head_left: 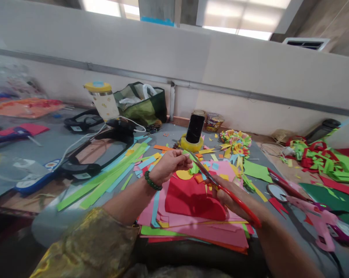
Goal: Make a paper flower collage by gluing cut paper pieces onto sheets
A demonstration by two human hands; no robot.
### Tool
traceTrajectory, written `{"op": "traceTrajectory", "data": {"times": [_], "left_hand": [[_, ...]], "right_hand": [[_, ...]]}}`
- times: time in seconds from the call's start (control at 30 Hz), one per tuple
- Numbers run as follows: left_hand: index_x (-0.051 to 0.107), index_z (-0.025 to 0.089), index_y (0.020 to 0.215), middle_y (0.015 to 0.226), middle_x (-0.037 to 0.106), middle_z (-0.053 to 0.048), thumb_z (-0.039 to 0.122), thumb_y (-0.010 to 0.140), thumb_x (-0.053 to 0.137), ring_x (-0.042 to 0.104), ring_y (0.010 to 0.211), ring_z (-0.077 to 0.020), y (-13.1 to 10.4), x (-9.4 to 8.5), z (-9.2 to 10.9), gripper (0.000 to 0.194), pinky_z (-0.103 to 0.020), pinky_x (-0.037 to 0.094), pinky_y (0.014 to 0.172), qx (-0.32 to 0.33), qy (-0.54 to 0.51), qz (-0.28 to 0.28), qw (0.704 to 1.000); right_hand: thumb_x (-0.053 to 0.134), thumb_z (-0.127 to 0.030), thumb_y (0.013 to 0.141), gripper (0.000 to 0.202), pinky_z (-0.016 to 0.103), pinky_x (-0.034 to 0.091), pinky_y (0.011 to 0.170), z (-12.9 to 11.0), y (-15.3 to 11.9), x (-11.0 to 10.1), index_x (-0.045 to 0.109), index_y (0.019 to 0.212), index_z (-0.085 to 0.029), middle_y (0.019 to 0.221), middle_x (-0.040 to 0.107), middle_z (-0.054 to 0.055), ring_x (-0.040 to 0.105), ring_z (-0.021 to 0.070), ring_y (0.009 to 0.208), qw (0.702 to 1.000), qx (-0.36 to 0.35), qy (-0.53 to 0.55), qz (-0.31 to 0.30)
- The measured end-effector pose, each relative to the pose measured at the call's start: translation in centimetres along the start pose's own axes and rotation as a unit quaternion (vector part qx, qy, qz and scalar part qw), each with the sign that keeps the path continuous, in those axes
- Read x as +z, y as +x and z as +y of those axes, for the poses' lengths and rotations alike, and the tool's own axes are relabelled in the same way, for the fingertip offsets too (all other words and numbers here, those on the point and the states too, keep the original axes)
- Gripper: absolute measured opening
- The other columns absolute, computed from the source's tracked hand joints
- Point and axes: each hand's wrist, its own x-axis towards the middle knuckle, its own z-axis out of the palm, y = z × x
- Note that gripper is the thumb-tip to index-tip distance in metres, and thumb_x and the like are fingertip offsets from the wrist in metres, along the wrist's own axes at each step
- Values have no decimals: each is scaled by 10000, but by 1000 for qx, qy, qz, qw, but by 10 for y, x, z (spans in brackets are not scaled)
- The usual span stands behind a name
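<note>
My left hand [174, 163], with a green bead bracelet on its wrist, pinches a small light green piece [187, 154] above the middle of the table. Red-handled scissors [235, 200] are in my right hand [225, 193], their blades pointing up and left, close to the green piece and my left fingertips. Beneath both hands lies a stack of coloured sheets, with a red sheet [188, 199] over pink sheets [220, 232]. A yellow rounded piece [184, 175] and small scraps are scattered on top.
Long green strips [104, 181] lie left, beside a black headset strap [84, 170]. A phone [195, 128] stands in a yellow tape roll [191, 144] at the back. Pink glue gun [316, 220] at right. Tumbler [104, 104] and green bag [145, 106] stand back left.
</note>
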Motion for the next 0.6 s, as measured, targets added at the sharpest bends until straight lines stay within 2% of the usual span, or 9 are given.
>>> {"op": "traceTrajectory", "data": {"times": [0.17, 0.3, 0.5, 0.6], "left_hand": [[587, 127, 609, 570, 655, 17, 147, 813, 726, 613, 482, -55, -2, 3, 1, 248, -157, 544, 571, -5, 4, 18, 1000], [598, 126, 612, 567, 656, 12, 156, 811, 730, 611, 488, -59, -2, 4, 0, 241, -164, 542, 579, 0, 5, 19, 1000], [610, 125, 620, 577, 659, 7, 189, 782, 763, 613, 502, -72, 0, 1, -4, 232, -194, 544, 603, 10, 12, 4, 1000], [618, 122, 621, 588, 661, 3, 199, 779, 769, 619, 511, -80, 1, 0, -6, 231, -211, 545, 619, 18, 13, 4, 1000]], "right_hand": [[200, -827, 852, 868, 371, 513, 678, 0, 0, 1, 608, 1200, -144, 780, 626, 97, 581, 234, 681, 999, 33, 5, -18], [193, -840, 847, 853, 378, 514, 724, 2, 0, 3, 602, 1186, -172, 903, 668, 119, 615, 252, 773, 999, 29, 8, -17], [244, -821, 861, 803, 345, 494, 670, 5, 0, 4, 622, 1159, -179, 884, 668, 117, 609, 236, 740, 999, 19, 29, -7], [246, -815, 867, 803, 339, 487, 643, 8, 1, 5, 620, 1162, -169, 805, 643, 94, 594, 223, 699, 999, 18, 25, -8]]}}
